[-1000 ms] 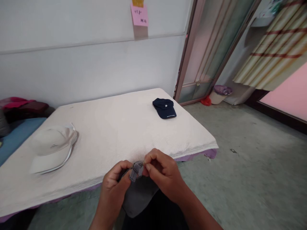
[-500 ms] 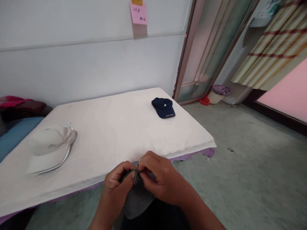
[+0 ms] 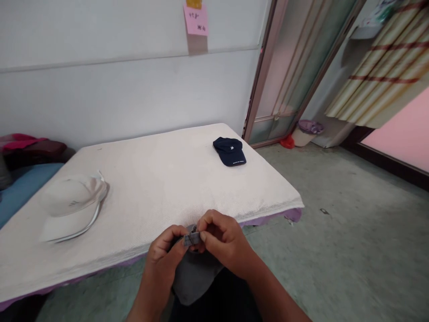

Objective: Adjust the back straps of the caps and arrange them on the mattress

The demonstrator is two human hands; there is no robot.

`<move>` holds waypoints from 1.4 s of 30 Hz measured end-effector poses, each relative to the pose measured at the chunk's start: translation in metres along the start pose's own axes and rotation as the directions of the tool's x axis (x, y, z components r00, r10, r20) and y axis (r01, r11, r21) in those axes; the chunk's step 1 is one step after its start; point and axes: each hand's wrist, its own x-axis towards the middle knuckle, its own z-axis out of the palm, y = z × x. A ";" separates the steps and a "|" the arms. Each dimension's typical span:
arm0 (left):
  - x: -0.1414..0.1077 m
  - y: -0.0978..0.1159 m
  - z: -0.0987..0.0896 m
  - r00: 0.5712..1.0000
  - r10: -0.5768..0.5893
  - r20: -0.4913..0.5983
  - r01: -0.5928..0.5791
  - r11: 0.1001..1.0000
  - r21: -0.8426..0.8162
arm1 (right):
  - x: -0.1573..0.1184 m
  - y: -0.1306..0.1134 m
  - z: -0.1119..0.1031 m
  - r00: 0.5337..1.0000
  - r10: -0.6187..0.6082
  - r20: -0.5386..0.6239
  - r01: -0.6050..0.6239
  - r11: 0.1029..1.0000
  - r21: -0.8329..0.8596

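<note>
A grey cap hangs from my hands in front of the table edge, over my lap. My left hand pinches one side of its strap between thumb and fingers. At the strap's other end my right hand is closed, thumb against the fingertips. A small dark fastening shows between the two hands; its exact form is too small to tell. Part of the cap lies hidden behind my fingers. On the table to the left rests a white cap, and farther back on the right a navy cap.
The table has a white cloth with purple fabric under its edge. A blue item and a dark red one lie at the far left. A lined bin stands on the floor by the sliding door.
My right hand has turned slightly and shifted a little right. The strap, earlier seen edge-on between my fingers, now shows its flat face. The caps on the table have stayed in place.
</note>
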 end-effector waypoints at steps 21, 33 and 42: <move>0.002 0.002 -0.007 0.995 0.102 -0.015 -0.093 0.946 0.311 | -0.002 -0.013 0.000 0.957 -0.266 0.118 0.283 0.751 -0.597; 0.001 0.003 -0.005 0.997 0.059 0.056 -0.066 0.987 0.144 | 0.007 0.010 -0.001 0.986 0.132 0.106 -0.159 0.933 0.322; 0.002 0.008 -0.003 0.997 -0.033 0.065 0.045 0.978 -0.205 | 0.011 0.009 -0.004 0.994 0.097 0.055 -0.111 0.923 0.369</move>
